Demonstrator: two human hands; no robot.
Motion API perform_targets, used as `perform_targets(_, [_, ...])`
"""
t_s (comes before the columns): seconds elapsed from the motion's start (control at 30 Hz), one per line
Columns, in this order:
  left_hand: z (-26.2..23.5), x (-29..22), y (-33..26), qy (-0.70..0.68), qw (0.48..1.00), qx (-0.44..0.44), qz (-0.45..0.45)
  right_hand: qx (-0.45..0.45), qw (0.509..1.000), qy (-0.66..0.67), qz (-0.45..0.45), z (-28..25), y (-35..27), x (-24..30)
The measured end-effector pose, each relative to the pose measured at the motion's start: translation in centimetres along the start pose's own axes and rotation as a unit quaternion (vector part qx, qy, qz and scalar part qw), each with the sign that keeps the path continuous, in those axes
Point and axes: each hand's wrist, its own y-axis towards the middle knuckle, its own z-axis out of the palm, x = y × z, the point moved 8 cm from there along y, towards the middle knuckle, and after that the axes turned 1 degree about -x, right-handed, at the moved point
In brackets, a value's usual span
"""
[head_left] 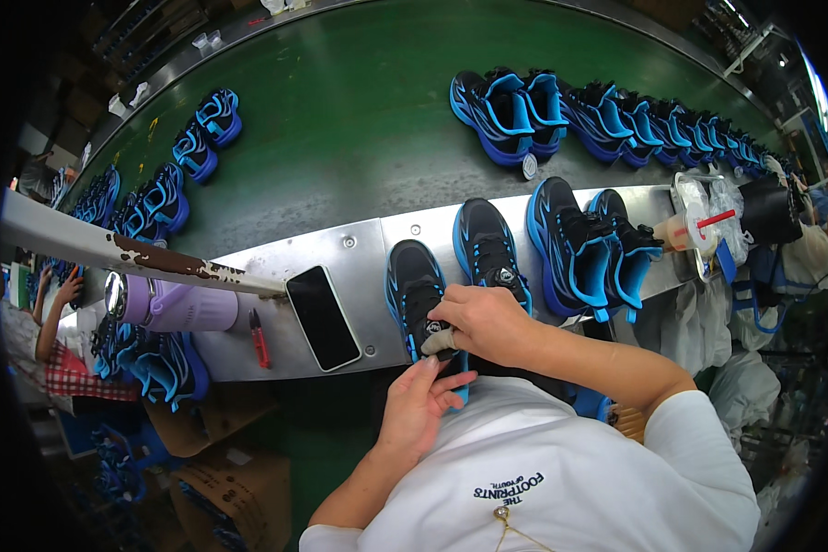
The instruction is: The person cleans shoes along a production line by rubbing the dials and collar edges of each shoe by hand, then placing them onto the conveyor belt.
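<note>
Both hands are on the near shoe [414,294] now, a black sneaker with bright blue trim standing at the front edge of the metal bench [359,253], toe pointing away, just left of its twin [488,248]. The right hand [483,322] reaches across, fingers [443,340] curled down onto the tongue and laces; the forefinger tip appears wrapped in a pale cot. The left hand [419,405] comes up from below, fingers pinching the heel end where it hangs off the bench. To do this well, I'd say keep the heel braced so the shoe can't tip off, and work the tongue straight rather than skewed. Upper looks padded, laces black, sole edged blue. A dark phone [322,317] lies flat to the left, well apart.
</note>
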Motion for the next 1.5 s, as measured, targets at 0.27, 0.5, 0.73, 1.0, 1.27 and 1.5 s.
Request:
perform_targets(0.27, [0.5, 1.1, 0.4, -0.008, 1.0, 0.012, 0.0, 0.088, 0.993, 0.081, 0.014, 1.1, -0.4, -0.2])
perform_targets(0.5, [1.2, 1.4, 0.5, 0.002, 1.0, 0.014, -0.001, 0.021, 0.991, 0.108, -0.075, 0.0, -0.7, -1.1])
perform_targets(0.73, [1.5, 1.6, 0.5, 0.001, 1.0, 0.013, 0.004, 0.058, 0.995, 0.074, -0.016, -0.1, -1.1, -1.6])
perform_targets(1.0, [1.7, 1.9, 0.8, -0.01, 1.0, 0.023, 0.009, 0.007, 0.999, 0.039, 0.015, -0.2, -2.2, -0.9])
perform_targets(1.27, [1.9, 1.8, 0.9, 0.03, 0.999, -0.009, 0.006, 0.055, 0.995, 0.078, -0.024, -3.6, 1.2, -1.3])
perform_targets(1.5, [2.2, 1.9, 1.6, 0.008, 0.999, -0.016, 0.028, 0.154, 0.974, 0.168, -0.023, 1.2, 0.6, -2.4])
